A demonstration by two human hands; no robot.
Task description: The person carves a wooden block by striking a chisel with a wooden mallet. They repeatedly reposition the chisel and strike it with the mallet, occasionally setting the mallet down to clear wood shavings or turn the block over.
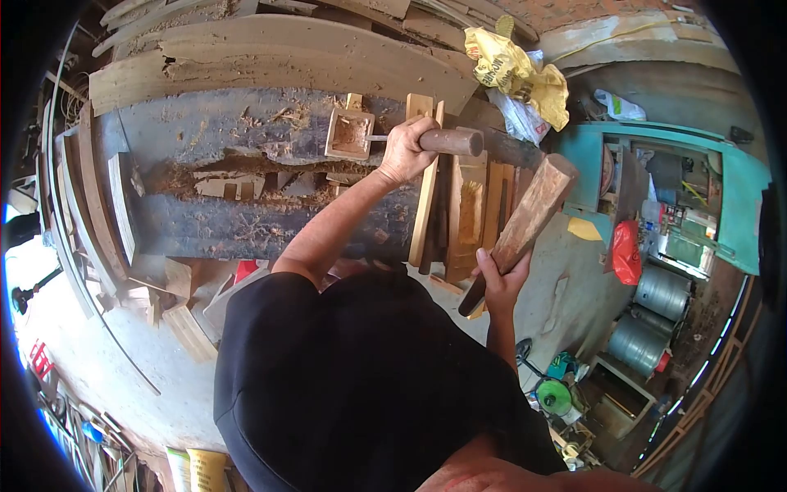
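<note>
My left hand (405, 151) is wrapped round the round wooden handle (452, 141) of a chisel. The chisel's thin metal shaft reaches left to a small square wooden box (350, 134) with a hollowed inside, lying on the dark workbench (279, 221). My right hand (502, 279) grips a thick wooden mallet (534, 205), its broad end up and to the right, apart from the chisel handle. Between my hands, a long wooden piece with a carved recess (466, 215) lies among upright-looking strips. The chisel's tip is hard to make out.
Long planks (270, 49) lie beyond the bench, and wood shavings cover its top. A yellow bag (516, 70) sits at the back right. Further right are a teal cabinet (742, 205), a red bag (627, 252) and metal drums (662, 292). Offcuts (190, 332) lie at the left.
</note>
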